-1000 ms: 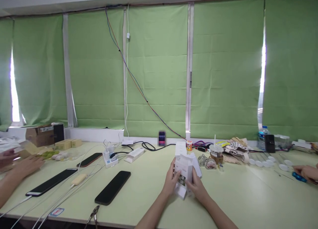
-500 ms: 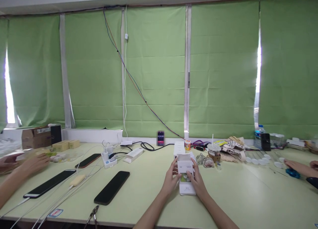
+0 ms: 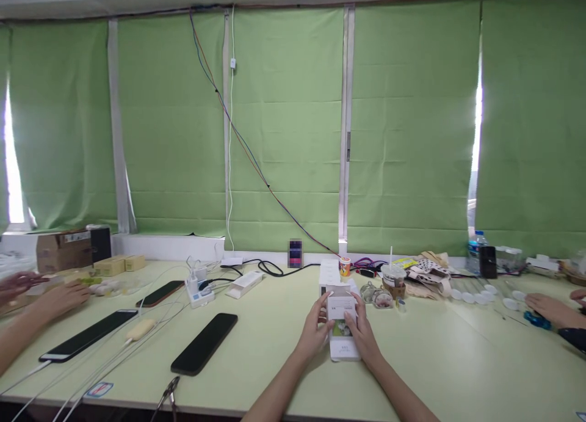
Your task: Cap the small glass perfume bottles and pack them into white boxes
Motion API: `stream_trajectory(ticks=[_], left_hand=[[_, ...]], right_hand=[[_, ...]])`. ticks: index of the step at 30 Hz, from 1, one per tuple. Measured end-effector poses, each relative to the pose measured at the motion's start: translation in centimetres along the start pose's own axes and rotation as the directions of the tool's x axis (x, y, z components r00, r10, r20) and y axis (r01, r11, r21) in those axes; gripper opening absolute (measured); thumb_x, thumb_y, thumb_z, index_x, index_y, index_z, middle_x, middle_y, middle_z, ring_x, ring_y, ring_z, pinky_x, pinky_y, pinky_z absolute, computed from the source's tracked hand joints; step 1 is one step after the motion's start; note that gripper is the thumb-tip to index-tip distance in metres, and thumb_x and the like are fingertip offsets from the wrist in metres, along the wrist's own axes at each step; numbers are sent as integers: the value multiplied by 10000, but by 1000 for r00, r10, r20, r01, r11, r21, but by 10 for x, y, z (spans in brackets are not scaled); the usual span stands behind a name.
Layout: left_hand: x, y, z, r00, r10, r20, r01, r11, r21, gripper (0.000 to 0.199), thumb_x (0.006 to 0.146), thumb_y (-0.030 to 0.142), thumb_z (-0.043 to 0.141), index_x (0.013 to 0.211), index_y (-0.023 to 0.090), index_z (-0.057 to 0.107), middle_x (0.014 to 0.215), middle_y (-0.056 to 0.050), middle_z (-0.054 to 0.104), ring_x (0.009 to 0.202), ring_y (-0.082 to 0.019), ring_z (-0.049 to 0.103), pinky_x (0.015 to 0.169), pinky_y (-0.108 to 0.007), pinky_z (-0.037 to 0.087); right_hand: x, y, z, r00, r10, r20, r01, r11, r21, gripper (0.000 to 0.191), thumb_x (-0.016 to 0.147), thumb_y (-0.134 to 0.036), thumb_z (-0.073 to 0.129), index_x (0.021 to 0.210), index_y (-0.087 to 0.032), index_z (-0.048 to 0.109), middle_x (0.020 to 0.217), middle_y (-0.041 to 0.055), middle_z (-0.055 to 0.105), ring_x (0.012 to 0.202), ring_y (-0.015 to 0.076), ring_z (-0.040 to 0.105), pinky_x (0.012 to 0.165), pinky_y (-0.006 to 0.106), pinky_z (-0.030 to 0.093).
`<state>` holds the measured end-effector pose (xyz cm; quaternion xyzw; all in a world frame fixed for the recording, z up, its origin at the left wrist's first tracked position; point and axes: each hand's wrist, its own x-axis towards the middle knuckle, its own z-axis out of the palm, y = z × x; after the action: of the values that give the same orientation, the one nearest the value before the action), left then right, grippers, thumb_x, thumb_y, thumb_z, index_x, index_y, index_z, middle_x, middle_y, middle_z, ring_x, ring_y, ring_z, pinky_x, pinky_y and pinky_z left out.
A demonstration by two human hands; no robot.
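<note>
A white printed cardboard box (image 3: 343, 348) with a green picture on its face lies between my two hands, close to the table's front. My left hand (image 3: 314, 328) grips its left side, fingers curled along the edge. On the opposite side my right hand (image 3: 363, 329) holds it, the thumb resting on the face near the picture. The box's far end shows a raised flap between my fingertips; its inside is hidden. Just behind it stands a white box (image 3: 329, 272), partly covered by the held one.
To the left lie a black phone (image 3: 204, 344), a larger phone (image 3: 89, 335), cables and a power strip (image 3: 199, 295). A lidded cup (image 3: 394, 275) and fabric pieces (image 3: 430, 274) sit right of the boxes. Other people's hands (image 3: 64, 300) work at both sides.
The view has shifted very slightly. My hands keep the same hold on the box. At the left, another person's hands have moved a little.
</note>
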<state>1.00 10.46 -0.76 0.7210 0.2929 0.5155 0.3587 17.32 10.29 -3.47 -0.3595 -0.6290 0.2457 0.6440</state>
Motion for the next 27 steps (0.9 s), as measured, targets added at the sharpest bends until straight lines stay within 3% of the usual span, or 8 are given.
stream_trajectory(ticks=[6,10,14,20,27], left_hand=[[1,-5,0,998,-55,-6,54,998,-44,648,785,484,592,1357,252,392,1132,-78,543,820,-175,560,766,-311,473],[3,-8,0,998,-67,11,68,991,-115,674,777,493,599,1362,240,380,1115,-82,543,782,-162,571,741,-302,479],[1,-6,1,998,-58,27,62,981,-184,635,801,456,577,1365,248,370,1146,-89,542,808,-176,593,762,-326,491],[1,-3,-1,999,-48,-23,44,988,-149,561,820,476,535,1320,239,438,1241,-97,539,918,-210,589,843,-345,471],[3,-11,-3,998,22,-56,-26,997,-67,495,854,494,469,1264,216,465,1265,-98,534,1008,-241,563,881,-363,449]], right_hand=[[1,2,-1,1000,22,9,-22,999,-29,575,869,-467,446,1372,-245,278,1317,77,519,1198,208,509,996,370,411],[0,-4,-2,997,71,25,-71,997,18,583,870,-506,423,1370,-238,292,1284,81,552,1191,213,519,930,334,466],[-1,-7,-1,989,126,72,-133,985,106,553,870,-513,422,1336,-244,291,1227,95,577,1055,223,608,819,328,522],[-1,-3,0,987,139,83,-151,977,152,476,827,-505,514,1206,-258,368,902,27,646,720,193,656,678,341,546],[-3,-4,0,983,152,98,-165,977,138,449,793,-516,558,1127,-248,421,876,21,646,729,201,660,675,354,551]])
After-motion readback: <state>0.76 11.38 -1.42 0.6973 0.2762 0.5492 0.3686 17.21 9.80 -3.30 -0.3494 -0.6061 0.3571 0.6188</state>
